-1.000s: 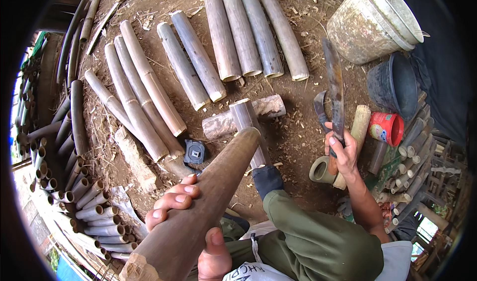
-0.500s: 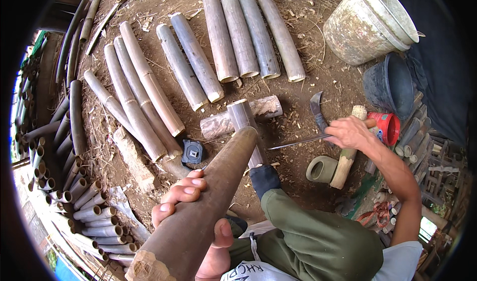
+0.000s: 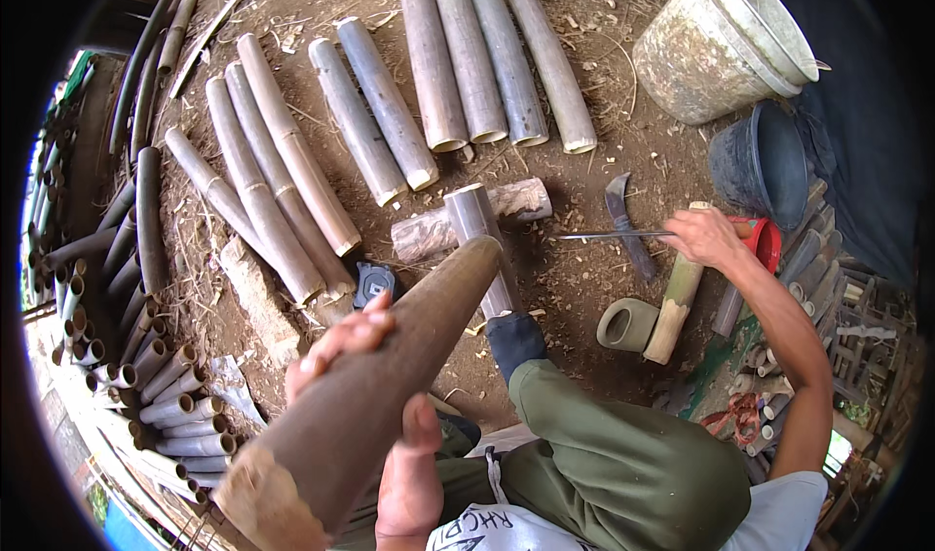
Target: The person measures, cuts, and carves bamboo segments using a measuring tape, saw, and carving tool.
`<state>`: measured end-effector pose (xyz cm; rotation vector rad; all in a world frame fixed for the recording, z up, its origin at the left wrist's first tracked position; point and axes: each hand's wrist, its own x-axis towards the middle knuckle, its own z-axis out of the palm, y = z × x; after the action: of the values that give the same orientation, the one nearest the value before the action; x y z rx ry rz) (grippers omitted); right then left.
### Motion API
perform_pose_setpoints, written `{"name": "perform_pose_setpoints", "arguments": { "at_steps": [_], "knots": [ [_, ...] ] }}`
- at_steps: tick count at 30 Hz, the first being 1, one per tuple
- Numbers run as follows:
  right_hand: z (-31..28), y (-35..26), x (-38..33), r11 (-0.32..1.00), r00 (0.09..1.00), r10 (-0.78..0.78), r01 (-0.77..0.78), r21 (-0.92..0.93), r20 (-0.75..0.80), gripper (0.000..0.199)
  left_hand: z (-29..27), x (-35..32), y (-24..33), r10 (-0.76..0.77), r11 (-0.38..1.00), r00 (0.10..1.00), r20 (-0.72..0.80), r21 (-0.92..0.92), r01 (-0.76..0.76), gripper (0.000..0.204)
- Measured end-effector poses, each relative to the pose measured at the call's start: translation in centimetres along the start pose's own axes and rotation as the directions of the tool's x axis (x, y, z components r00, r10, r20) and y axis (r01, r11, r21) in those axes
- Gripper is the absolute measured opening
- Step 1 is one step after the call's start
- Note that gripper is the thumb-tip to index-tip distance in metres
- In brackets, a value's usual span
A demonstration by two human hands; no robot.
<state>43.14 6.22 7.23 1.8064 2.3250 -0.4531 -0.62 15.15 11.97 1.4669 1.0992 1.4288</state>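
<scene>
My left hand (image 3: 365, 366) grips a thick brown bamboo length (image 3: 390, 366) from below, fingers on one side and thumb on the other. Its near end shows pale cut wood; the far end lies over a shorter bamboo piece (image 3: 474, 215), which crosses a rough log (image 3: 424, 236). My sock-covered foot (image 3: 516, 346) is against that short piece. In my right hand (image 3: 706, 237) is a long-bladed knife (image 3: 604, 235), its thin blade seen nearly edge-on and pointing left, apart from the bamboo. Below the blade lies a curved sickle-like knife (image 3: 623, 225) on the ground.
Cut bamboo lengths (image 3: 433, 74) lie in rows ahead, others (image 3: 282, 161) to the left. A tape measure (image 3: 374, 283) sits near my left hand. At right are a wooden mallet-like piece (image 3: 672, 307), bamboo ring (image 3: 626, 325), red container (image 3: 767, 244), dark bucket (image 3: 730, 161) and dirty white bucket (image 3: 701, 54).
The bamboo's near end has swung left and closer with my left hand. My right hand has risen slightly, and the knife blade has turned more level, its tip farther from the bamboo.
</scene>
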Motion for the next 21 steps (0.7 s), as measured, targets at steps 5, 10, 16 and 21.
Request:
{"name": "perform_pose_setpoints", "arguments": {
  "at_steps": [5, 10, 16, 21],
  "knots": [
    [-1.1, -3.4, -1.2, 0.875, 0.962, 0.273, -0.249, 0.415, 0.001, 0.039, 4.1, 3.1, -10.2, -0.495, 0.832, 0.869, 0.005, -0.287, 0.476, 0.087],
    [-0.4, -10.7, 0.8, 0.76, 0.934, 0.35, -0.237, 0.605, -0.074, 0.078, 1.5, 13.5, -19.5, -0.557, 0.771, 0.817, -0.147, 0.274, 0.575, 0.102],
    [0.9, -19.0, 8.5, 0.519, 0.832, 0.543, -0.228, 0.824, -0.112, 0.085, -0.9, 11.9, -22.1, -0.324, 0.696, 0.939, -0.116, 0.642, 0.32, 0.07],
    [-2.1, -24.0, 9.9, 0.713, 0.81, 0.354, 0.09, 0.695, -0.468, 0.096, 6.9, 0.7, -7.0, -0.647, 0.52, 0.483, 0.59, -0.121, 0.845, 0.056]
  ]
}}
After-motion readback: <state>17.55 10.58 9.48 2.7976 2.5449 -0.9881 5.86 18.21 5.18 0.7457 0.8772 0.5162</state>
